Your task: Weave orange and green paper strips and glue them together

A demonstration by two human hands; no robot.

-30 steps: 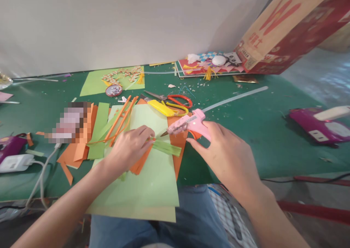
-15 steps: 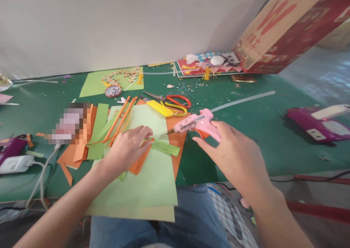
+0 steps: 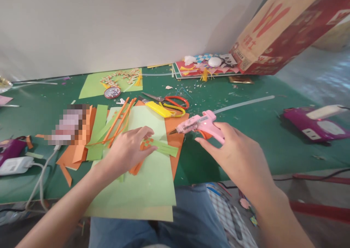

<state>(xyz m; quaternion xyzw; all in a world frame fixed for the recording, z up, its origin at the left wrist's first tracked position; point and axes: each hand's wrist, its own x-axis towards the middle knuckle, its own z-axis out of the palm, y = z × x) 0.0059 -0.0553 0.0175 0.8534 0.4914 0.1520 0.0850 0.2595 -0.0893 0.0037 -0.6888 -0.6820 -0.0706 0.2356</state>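
My right hand (image 3: 237, 149) is wrapped round the handle of a pink hot glue gun (image 3: 203, 124). Its nozzle points left, above an orange sheet (image 3: 175, 126), and a clear glue stick (image 3: 246, 104) sticks out at the back. Over a small weave of green and orange paper strips (image 3: 147, 143) hovers my left hand (image 3: 132, 144), thumb and fingers apart with the checkered part showing between them. Loose green strip ends (image 3: 168, 149) reach right from the weave, and orange ends (image 3: 136, 166) hang toward me. Beneath lies a pale green sheet (image 3: 147, 189).
Scissors with red handles (image 3: 177, 102) and a yellow utility knife (image 3: 160, 109) lie behind the sheet. Cut paper strips (image 3: 98, 131) and a blurred-out phone (image 3: 69, 124) are on the left. Purple power sockets (image 3: 311, 126) stand at right, a paper bag (image 3: 273, 40) behind.
My left thumb and fingers have spread apart, so the checkered weave now shows between them. The glue gun stays in my right hand, shifted slightly right in view.
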